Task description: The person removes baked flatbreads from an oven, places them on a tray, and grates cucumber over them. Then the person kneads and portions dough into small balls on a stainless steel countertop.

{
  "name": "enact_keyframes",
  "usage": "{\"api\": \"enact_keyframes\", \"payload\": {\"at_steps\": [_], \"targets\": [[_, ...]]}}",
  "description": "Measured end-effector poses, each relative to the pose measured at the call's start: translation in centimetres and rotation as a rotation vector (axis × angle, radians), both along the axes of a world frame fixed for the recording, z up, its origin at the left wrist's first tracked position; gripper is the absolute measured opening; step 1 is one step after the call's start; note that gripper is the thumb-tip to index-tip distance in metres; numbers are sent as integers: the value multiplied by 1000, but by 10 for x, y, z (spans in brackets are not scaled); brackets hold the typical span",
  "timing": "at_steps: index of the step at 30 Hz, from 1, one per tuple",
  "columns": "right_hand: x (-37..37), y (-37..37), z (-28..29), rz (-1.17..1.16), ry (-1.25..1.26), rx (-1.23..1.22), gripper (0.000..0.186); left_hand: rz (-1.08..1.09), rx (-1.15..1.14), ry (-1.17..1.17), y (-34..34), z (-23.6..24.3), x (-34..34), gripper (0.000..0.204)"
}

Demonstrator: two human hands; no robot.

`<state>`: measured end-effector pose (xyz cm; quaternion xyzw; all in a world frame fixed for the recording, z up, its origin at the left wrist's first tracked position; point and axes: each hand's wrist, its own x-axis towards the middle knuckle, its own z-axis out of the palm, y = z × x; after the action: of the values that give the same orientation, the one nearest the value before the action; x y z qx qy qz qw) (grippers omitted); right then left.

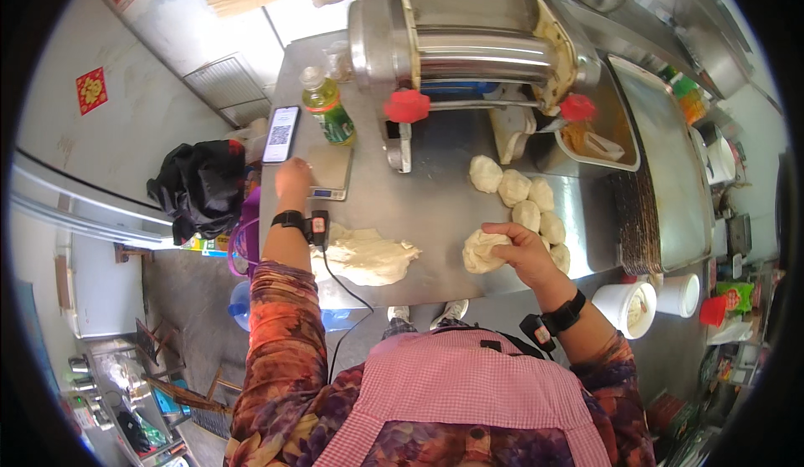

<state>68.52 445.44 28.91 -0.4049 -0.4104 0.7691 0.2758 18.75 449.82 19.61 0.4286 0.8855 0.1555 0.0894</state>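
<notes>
Over the front right of the steel table, my right hand (525, 255) grips a pale dough ball (481, 252), thumb and fingers closed on its side. Just beyond it lie several rounded dough balls (513, 188) in a cluster. My left hand (293, 179) is at the left edge of a small flat digital scale (333, 170), just below a phone (281, 134). Its fingers are mostly hidden, so their grip cannot be made out. A large, irregular piece of dough (362, 256) rests on the table to the right of my left forearm.
A dough roller machine (481, 52) with red knobs stands at the back. Behind the scale is a green-labelled bottle (328, 107). To the right are a steel tub (621, 162), a stack of trays (670, 165) and white buckets (612, 309). A cable hangs from my left wrist.
</notes>
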Motion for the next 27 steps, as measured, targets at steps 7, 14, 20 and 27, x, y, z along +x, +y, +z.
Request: {"api": "enact_keyframes", "payload": {"at_steps": [7, 14, 20, 27], "targets": [[20, 4, 1, -72, -81, -56, 38, -155, 456, -371, -12, 45, 58, 18], [21, 30, -16, -119, -467, 828, 37, -281, 399, -1099, -86, 73, 156, 13], [10, 46, -43, 349, -773, 1270, 42, -192, 304, -1074, -119, 67, 171, 14], [23, 52, -38, 110, -641, 897, 43, -343, 378, -726, -135, 52, 183, 12]]}}
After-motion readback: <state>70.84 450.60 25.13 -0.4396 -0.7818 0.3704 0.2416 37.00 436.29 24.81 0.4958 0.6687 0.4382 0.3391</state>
